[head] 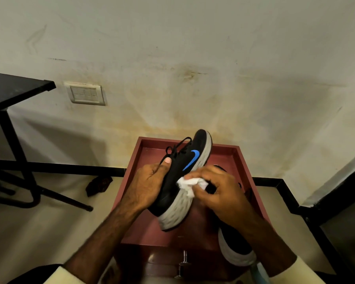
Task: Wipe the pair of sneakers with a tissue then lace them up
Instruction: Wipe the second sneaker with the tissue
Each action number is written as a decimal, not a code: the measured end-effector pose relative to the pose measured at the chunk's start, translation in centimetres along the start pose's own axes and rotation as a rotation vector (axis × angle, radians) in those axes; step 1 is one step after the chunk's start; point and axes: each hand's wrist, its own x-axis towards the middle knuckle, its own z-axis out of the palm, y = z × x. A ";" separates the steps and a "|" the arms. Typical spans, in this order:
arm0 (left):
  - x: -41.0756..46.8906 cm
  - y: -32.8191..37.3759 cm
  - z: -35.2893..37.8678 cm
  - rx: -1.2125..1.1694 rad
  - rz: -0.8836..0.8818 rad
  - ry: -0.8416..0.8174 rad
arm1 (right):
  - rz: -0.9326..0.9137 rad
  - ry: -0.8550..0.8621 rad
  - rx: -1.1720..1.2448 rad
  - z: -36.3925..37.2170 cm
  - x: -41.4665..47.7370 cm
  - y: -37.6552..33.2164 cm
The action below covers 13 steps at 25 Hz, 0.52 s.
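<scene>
My left hand (148,184) grips a black sneaker (179,175) with a blue logo and grey sole, holding it tilted on its side above a reddish-brown cabinet top (152,232). Its black laces hang loose near the toe. My right hand (221,191) presses a crumpled white tissue (190,184) against the sneaker's side, near the sole. The second sneaker (236,249) lies on the cabinet top under my right forearm, mostly hidden.
A stained wall with a switch plate (85,94) rises behind the cabinet. A black metal-framed table (12,93) stands at the left, its legs spreading over the floor. A dark scrap (98,184) lies on the floor by the skirting.
</scene>
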 end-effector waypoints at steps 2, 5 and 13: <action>-0.2 0.2 0.3 0.003 -0.012 -0.010 | 0.081 0.155 -0.075 -0.1 0.2 0.5; 0.2 0.2 0.2 0.036 -0.007 0.029 | -0.070 -0.083 0.063 0.6 -0.6 -0.4; 0.2 0.1 -0.2 0.015 -0.008 0.000 | -0.068 0.045 -0.063 0.5 -0.2 0.6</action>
